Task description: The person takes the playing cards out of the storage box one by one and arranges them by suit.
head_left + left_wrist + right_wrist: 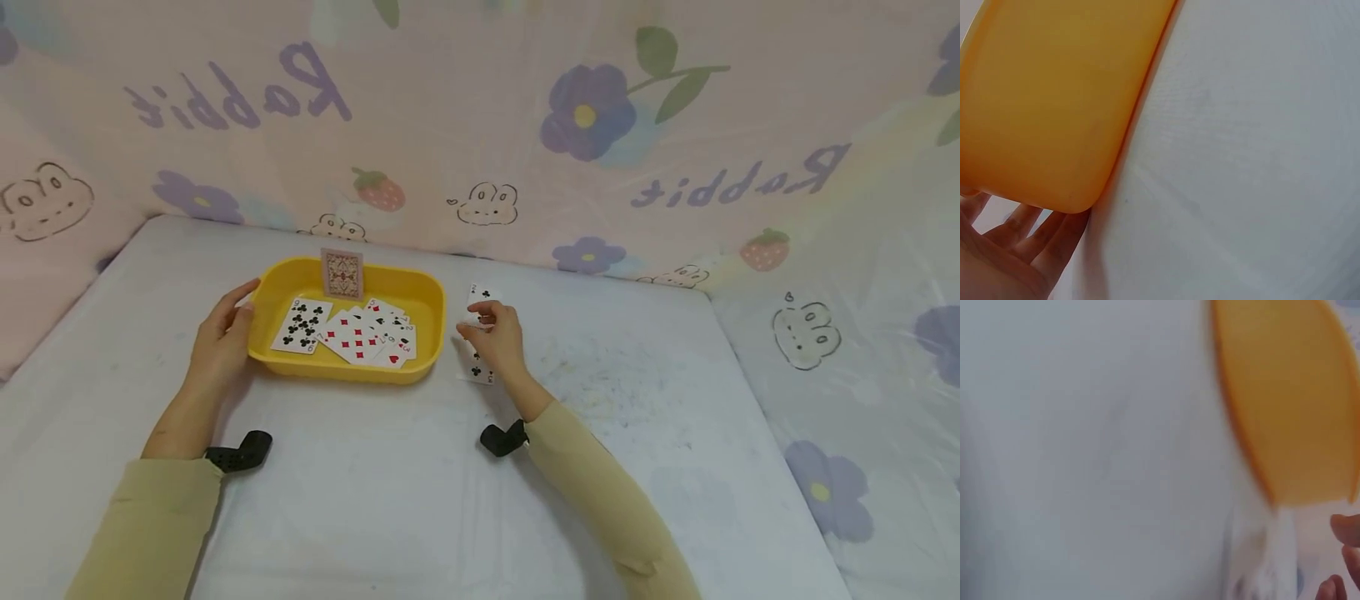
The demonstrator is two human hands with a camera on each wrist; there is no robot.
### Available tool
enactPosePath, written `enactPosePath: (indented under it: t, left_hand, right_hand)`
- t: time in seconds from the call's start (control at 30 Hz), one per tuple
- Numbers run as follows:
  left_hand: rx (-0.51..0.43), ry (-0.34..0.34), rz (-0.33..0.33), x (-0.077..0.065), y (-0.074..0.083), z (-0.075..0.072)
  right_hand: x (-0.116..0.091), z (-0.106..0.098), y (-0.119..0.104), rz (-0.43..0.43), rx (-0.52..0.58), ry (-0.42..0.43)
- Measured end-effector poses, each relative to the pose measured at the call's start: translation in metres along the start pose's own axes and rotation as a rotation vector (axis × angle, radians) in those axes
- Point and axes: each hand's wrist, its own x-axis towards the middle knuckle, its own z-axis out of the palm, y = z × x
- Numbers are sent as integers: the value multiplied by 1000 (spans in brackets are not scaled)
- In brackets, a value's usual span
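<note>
At the left end of a yellow plastic tray (pixel 352 371), my left hand (pixel 225 333) holds the rim and wall. Its fingers (pixel 1063 247) reach against the end wall, tips hidden behind it. Inside lie several face-up playing cards, among them a clubs card (pixel 300 327) and a diamonds card (pixel 351 340). One card (pixel 342 275) stands upright at the far rim, its patterned back facing me. My right hand (pixel 501 337) hovers right of the tray over clubs cards (pixel 476 369) on the table, thumb and forefinger apart, with no card visible between them.
The tray and loose cards sit on a white-covered table (pixel 390 483) bordered by printed fabric walls (pixel 450 125) at the back and sides. Black wrist cameras (pixel 243 452) are strapped to both wrists. The right wrist view is blurred.
</note>
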Motion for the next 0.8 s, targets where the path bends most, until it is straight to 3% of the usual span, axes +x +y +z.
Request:
enactPosePath:
  t: [0.3, 0.53, 0.8]
  left_hand:
    - [0, 6, 8, 1, 1, 1]
    - [0, 12, 11, 0, 0, -2]
    - [-6, 3, 7, 0, 1, -1]
  right_hand:
    - [13, 19, -38, 48, 257, 81]
    - [14, 43, -72, 91, 381, -2]
    - [14, 77, -98, 204, 416, -95]
